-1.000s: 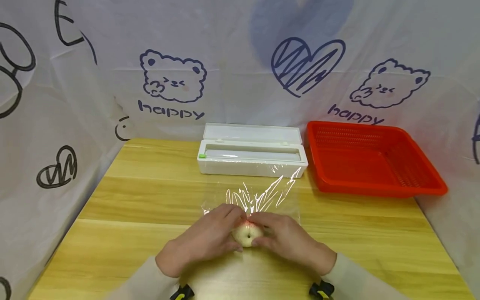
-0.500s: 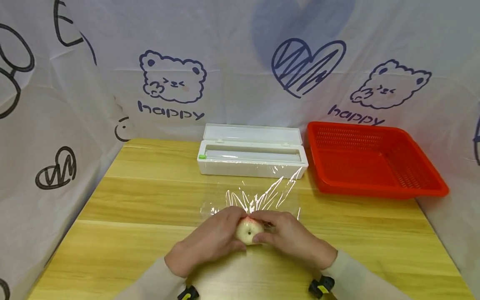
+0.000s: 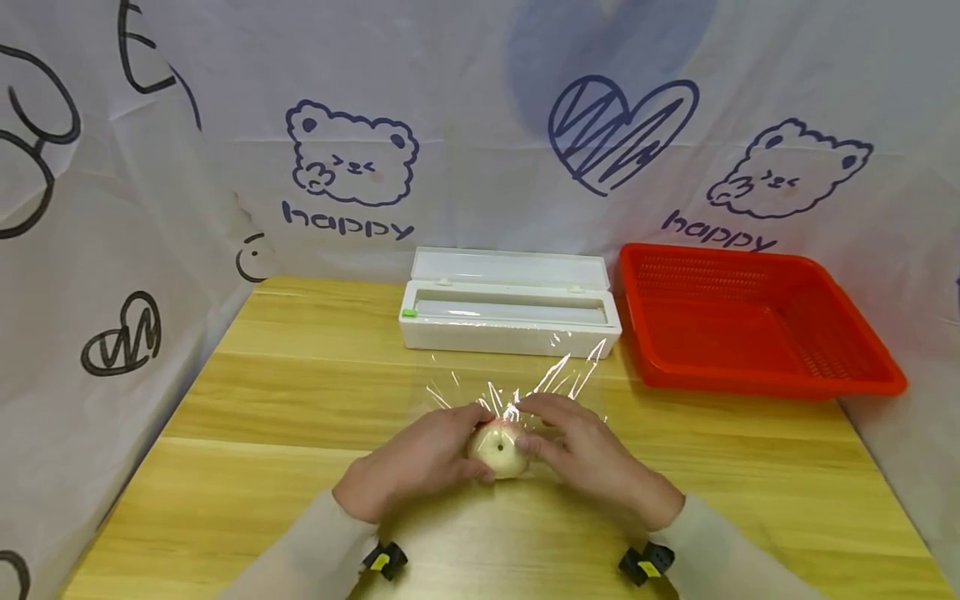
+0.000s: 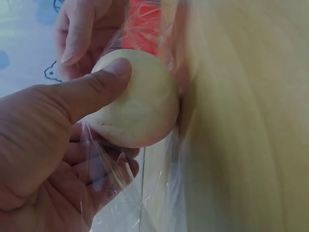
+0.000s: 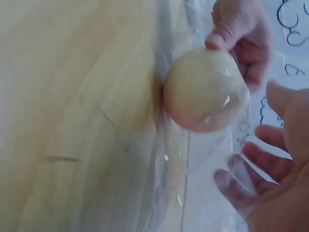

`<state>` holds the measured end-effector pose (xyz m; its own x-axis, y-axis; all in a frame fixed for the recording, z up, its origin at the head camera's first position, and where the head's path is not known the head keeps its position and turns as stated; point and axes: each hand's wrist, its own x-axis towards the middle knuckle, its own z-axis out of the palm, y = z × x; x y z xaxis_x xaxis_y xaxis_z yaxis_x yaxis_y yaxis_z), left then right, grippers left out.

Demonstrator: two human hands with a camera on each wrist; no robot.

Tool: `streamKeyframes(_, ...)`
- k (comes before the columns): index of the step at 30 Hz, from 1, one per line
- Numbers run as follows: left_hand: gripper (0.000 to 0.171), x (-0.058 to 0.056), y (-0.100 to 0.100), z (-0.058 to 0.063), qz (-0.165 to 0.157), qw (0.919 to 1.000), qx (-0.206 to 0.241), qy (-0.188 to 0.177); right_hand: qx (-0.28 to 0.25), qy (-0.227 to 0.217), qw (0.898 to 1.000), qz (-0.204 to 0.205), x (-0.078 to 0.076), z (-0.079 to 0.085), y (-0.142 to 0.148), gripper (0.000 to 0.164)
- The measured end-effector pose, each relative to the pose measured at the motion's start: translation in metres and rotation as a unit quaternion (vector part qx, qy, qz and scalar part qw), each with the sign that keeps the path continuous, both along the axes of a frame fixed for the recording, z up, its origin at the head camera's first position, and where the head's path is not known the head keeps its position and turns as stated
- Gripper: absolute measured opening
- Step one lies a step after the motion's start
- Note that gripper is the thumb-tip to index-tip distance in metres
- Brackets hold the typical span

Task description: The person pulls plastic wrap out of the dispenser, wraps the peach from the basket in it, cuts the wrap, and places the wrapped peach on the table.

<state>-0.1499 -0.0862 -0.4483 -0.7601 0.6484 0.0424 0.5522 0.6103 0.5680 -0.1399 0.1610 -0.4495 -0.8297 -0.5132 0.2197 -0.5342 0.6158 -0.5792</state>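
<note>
The left hand (image 3: 416, 457) holds the peach (image 3: 498, 460) mid-desk (image 3: 225, 483); the right hand (image 3: 600, 446) is loose beside it. It looks like wrapping, so the plastic wrap (image 3: 553, 375) likely needs pulling snug next. There is room on both sides. The wrap box (image 3: 510, 340) and red basket (image 3: 757, 379) sit near the far edge.

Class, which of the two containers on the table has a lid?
The white box, its raised lid along the back edge; the red basket shows none.
</note>
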Motion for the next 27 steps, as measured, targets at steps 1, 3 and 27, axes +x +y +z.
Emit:
streamKeyframes(1, 0.062, -0.002, 0.001, 0.000, 0.000, 1.0000, 0.001, -0.007, 0.004, 0.031, 1.000, -0.004, 0.002, 0.000, 0.000, 0.048)
streamKeyframes(3, 0.060, -0.005, 0.002, 0.000, 0.001, 0.9998, 0.003, -0.020, 0.021, 0.089, 0.996, 0.003, 0.007, 0.000, -0.001, 0.050)
streamKeyframes(27, 0.044, -0.032, -0.007, -0.004, -0.008, 0.9953, 0.051, -0.082, 0.052, 0.034, 0.997, 0.043, -0.012, -0.013, -0.009, 0.058)
